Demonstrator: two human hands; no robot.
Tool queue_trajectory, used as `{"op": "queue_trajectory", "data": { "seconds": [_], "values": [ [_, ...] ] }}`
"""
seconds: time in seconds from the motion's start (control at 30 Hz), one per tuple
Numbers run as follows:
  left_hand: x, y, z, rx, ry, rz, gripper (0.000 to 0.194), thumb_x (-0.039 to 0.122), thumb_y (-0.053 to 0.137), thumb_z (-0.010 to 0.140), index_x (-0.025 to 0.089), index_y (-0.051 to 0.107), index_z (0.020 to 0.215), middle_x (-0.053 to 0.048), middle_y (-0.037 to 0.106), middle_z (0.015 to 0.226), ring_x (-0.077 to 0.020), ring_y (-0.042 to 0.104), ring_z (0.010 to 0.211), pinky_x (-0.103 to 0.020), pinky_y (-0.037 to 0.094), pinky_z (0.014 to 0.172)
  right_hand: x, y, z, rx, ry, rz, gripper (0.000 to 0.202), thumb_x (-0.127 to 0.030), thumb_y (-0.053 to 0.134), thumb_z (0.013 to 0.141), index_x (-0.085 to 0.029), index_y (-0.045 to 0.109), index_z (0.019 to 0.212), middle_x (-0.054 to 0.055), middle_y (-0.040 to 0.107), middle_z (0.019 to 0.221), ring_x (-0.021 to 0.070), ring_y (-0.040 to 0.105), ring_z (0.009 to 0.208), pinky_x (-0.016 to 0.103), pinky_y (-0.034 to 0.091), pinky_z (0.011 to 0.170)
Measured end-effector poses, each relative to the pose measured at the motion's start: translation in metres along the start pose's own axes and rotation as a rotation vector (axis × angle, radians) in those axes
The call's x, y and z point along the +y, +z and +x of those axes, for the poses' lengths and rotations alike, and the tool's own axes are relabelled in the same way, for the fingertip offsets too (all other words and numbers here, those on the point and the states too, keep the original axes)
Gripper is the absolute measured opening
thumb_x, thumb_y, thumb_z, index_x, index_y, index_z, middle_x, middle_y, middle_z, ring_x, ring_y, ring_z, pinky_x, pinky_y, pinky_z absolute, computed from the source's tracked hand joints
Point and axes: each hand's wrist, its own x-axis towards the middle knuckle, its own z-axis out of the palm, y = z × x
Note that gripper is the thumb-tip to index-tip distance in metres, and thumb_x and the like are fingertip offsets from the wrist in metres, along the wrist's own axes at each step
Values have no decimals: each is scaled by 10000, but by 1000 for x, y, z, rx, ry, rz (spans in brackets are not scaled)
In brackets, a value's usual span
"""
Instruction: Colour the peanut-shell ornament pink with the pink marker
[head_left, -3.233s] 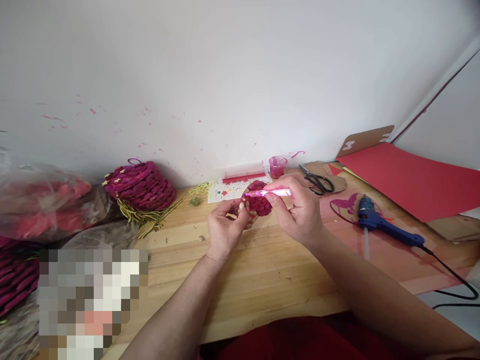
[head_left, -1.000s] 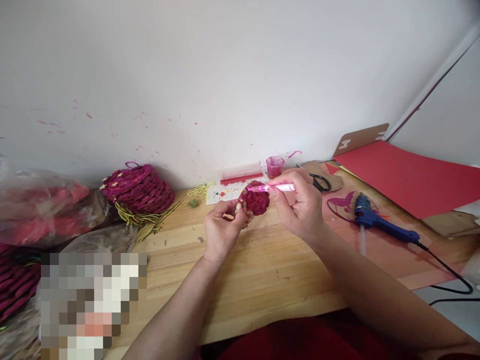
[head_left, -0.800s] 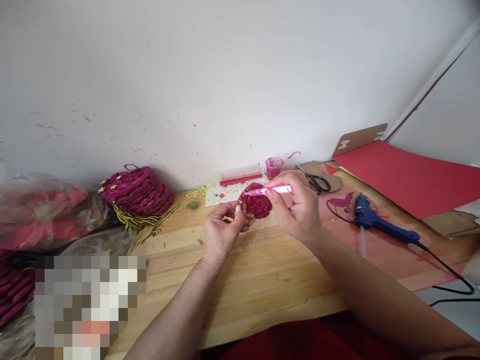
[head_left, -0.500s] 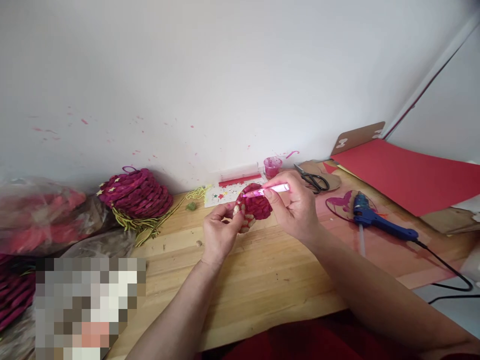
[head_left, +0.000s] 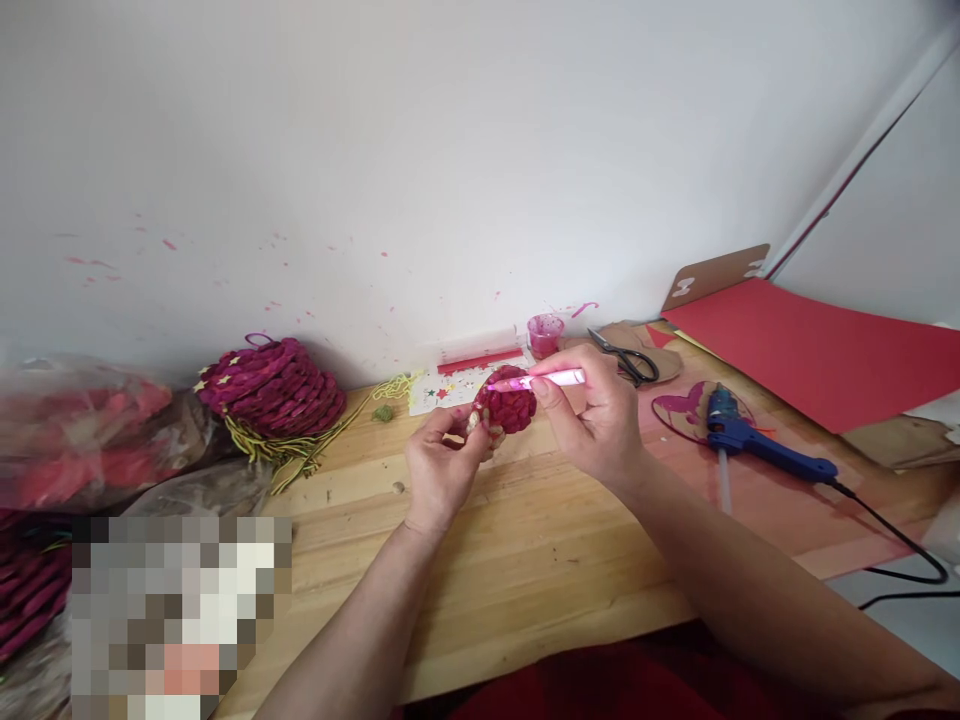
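Mid-frame, I'm seemingly painting, left hand pinching the maroon ornament, right hand grasping the brush, the next dab likely needing steadiness.

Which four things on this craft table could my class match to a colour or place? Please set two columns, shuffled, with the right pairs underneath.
Column one
1. Glue gun
2. Scissors
3. Paintbrush
4. Plastic cup

Column two
A. Held in the right hand
B. Blue-bodied
C. See-through and pink-stained
D. Black-handled

Right pairs
1-B
2-D
3-A
4-C
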Motion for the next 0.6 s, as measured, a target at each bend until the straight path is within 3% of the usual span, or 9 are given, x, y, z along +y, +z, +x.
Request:
{"op": "queue_trajectory", "data": {
  "seconds": [0.3,0.6],
  "values": [
    [-8,-1,1,18,86,63,256,412,830,781,184,820,897,-25,718,756,-151,661,601,-264,579,551,2,0,1,25,-8,8,33,-209,662,968,-242,662,969,38,726,876,230,658,912,412,500,843],
    [-5,1,0,-10,32,36,245,382,811,787,178,823,924,-27,730,773,-154,685,587,-266,580,541,2,2,1,12,-25,-26,24,-211,667,962,-234,659,965,36,739,881,236,668,921,437,495,859]
  ]
}}
